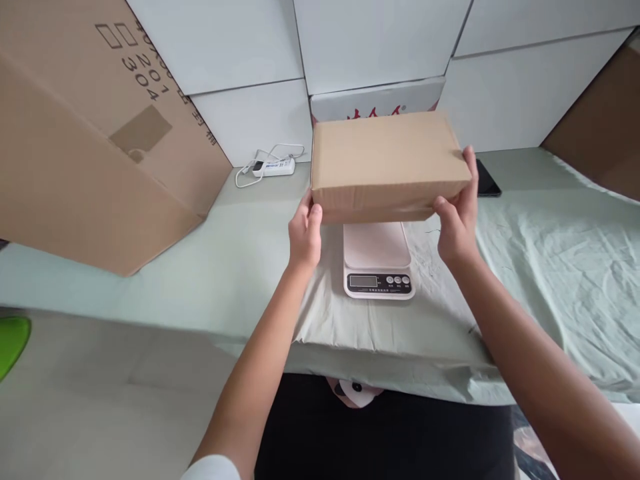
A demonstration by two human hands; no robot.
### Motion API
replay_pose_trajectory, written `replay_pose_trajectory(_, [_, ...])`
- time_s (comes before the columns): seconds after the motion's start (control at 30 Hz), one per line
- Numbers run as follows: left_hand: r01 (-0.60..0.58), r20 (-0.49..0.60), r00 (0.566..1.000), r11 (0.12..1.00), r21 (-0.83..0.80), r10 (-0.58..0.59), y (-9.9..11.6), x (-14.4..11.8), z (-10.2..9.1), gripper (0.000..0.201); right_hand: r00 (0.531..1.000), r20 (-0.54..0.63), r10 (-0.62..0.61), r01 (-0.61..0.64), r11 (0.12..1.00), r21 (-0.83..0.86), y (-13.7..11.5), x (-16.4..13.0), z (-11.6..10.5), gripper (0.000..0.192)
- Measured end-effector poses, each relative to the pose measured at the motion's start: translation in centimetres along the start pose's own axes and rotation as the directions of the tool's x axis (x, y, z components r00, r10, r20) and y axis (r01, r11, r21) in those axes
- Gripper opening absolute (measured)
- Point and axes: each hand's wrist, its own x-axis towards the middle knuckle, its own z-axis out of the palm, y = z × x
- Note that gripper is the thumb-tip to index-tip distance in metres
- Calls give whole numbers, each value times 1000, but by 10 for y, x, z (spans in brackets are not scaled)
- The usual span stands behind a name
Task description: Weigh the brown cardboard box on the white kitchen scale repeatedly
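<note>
A plain cardboard box [387, 163] is held just above a small white kitchen scale [379, 261] on the pale green cloth [540, 267]. The left hand [305, 233] clasps its left end, fingers curled under the edge; the right hand [457, 213] grips the right end, fingers wrapped up the side. Both forearms reach forward, elbows low. A large carton [90, 133] leans at left.

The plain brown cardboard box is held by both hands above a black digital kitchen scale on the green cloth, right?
Not quite. The head view shows the plain brown cardboard box held by left hand and right hand, but the digital kitchen scale is white, not black.
</note>
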Motion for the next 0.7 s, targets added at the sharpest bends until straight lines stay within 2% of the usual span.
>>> replay_pose_trajectory(0.1, [12,9,1000,1000,7,-12,13,-37,-6,75,999,-30,-17,16,998,-64,-21,-29,-7,97])
replay_pose_trajectory(0.23, [77,5,997,997,17,-77,4,-67,-2,75,993,-117,-30,11,988,-156,-4,-59,-5,109])
replay_pose_trajectory(0.4, [148,24,989,988,40,-149,-1,-71,2,72,992,-116,-41,20,984,-176,21,-68,-3,112])
replay_pose_trajectory(0.7, [146,21,989,989,14,-146,-7,-70,3,67,993,-120,-20,1,988,-155,30,-67,-5,111])
